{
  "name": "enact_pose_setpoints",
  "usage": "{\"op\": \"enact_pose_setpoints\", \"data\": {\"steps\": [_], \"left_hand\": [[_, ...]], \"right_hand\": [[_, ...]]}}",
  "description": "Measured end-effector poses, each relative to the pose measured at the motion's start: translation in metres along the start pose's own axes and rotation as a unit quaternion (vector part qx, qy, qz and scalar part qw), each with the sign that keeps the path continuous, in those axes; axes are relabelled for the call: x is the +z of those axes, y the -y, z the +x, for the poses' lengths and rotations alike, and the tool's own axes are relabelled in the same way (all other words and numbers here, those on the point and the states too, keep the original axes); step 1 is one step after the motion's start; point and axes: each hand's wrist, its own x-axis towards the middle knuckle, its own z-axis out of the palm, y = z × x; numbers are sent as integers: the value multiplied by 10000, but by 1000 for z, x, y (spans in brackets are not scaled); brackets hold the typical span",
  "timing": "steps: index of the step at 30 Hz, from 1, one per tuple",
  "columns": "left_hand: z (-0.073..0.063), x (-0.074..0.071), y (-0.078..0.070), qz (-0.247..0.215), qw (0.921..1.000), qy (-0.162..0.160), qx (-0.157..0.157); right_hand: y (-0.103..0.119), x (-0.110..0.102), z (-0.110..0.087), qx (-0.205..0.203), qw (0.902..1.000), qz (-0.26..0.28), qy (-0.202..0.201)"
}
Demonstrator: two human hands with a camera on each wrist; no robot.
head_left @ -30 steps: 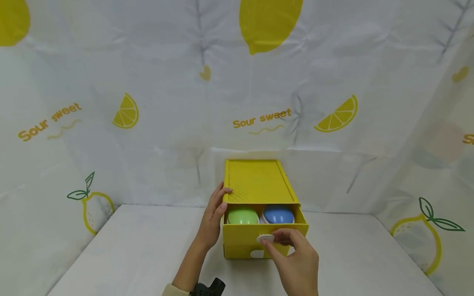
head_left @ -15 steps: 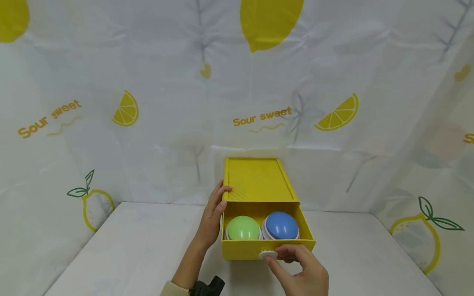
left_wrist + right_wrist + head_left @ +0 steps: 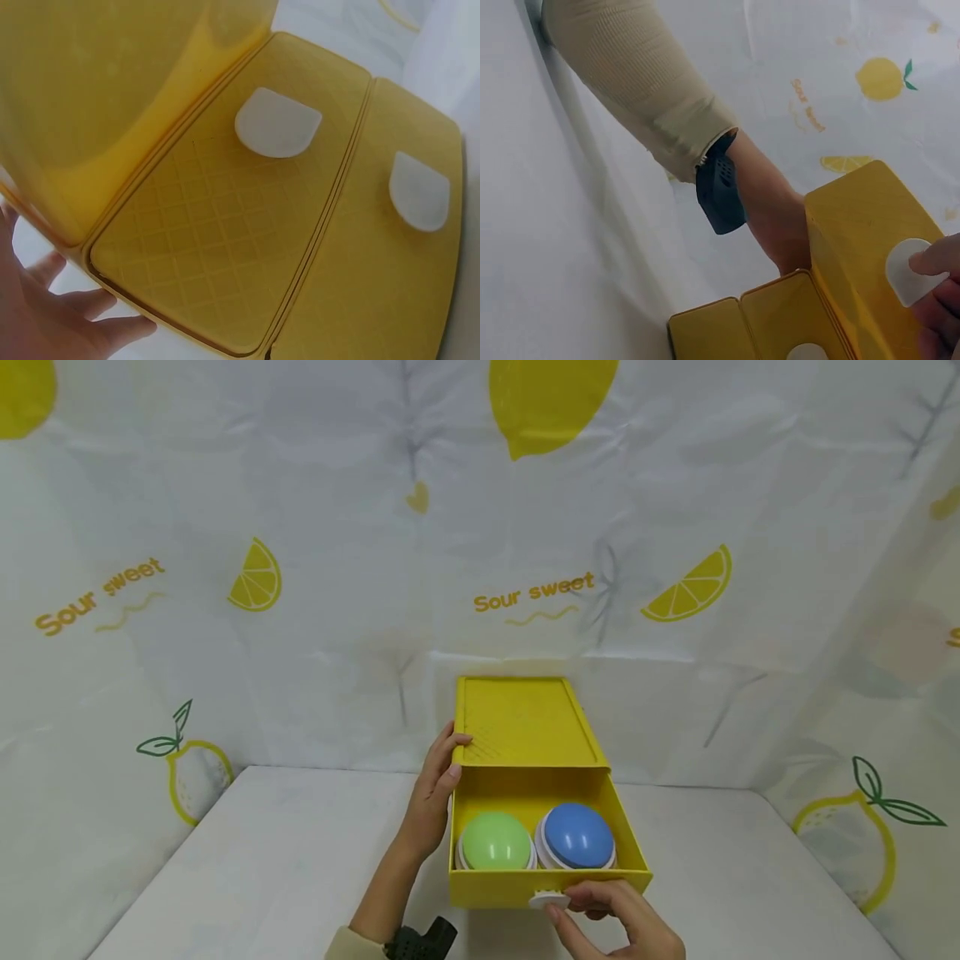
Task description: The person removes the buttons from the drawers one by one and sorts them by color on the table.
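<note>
A yellow drawer box [image 3: 528, 722] stands on the table, its top drawer [image 3: 487, 889] pulled far out. Inside the drawer, a green dome on a white round base [image 3: 497, 842] sits beside a blue one [image 3: 578, 835]. My right hand [image 3: 618, 922] pinches the drawer's white handle [image 3: 547, 901] between thumb and fingers; that handle [image 3: 913, 271] also shows in the right wrist view. My left hand [image 3: 431, 793] rests against the box's left side, its fingers extended along the edge. Below, the left wrist view shows two closed drawer fronts with white handles [image 3: 277, 124].
White table [image 3: 262, 860] surface extends on both sides of the box. Close behind the box hangs a white lemon-print sheet [image 3: 337, 610], which also borders the table at left and right. A dark device [image 3: 423, 937] is strapped to my left wrist.
My right hand has pulled the top drawer out toward me, bringing the green and blue domes from under the box top into full view. My left hand has stayed at the box's side.
</note>
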Motion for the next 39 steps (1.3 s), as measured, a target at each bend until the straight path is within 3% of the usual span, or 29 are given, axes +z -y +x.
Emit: {"op": "enact_pose_setpoints", "data": {"steps": [5,11,13,15,18,20,22,24,26,29,32,39], "left_hand": [[0,2,1,7,10000,64,74],[2,3,1,28,9999,65,89],[2,3,1,25,9999,54,87],[2,3,2,6,9999,55,93],[3,3,3,19,9999,58,100],[3,3,3,35,9999,48,95],[2,3,3,68,9999,27,69],[2,2,2,84,10000,4,50],[1,2,2,118,9999,-22,17],[1,1,2,143,9999,-41,10],[1,0,1,143,9999,-35,12],[1,-1,1,166,9999,-31,-4]], "right_hand": [[-1,-19,3,-600,9976,18,343],[1,-50,28,-1661,9803,182,1052],[3,-58,44,-2229,9647,452,1328],[5,-64,60,-2898,9406,780,1588],[9,-68,87,-3493,9067,1009,2137],[12,-69,106,-3386,8887,1229,2837],[13,-68,125,-2987,8709,1437,3628],[12,-65,143,-2721,8460,1586,4303],[11,-62,157,-2580,8265,1530,4764],[11,-56,170,-2621,8059,1144,5184],[14,-49,175,-2643,7927,671,5452],[21,-34,180,-2754,7756,-438,5663]]}}
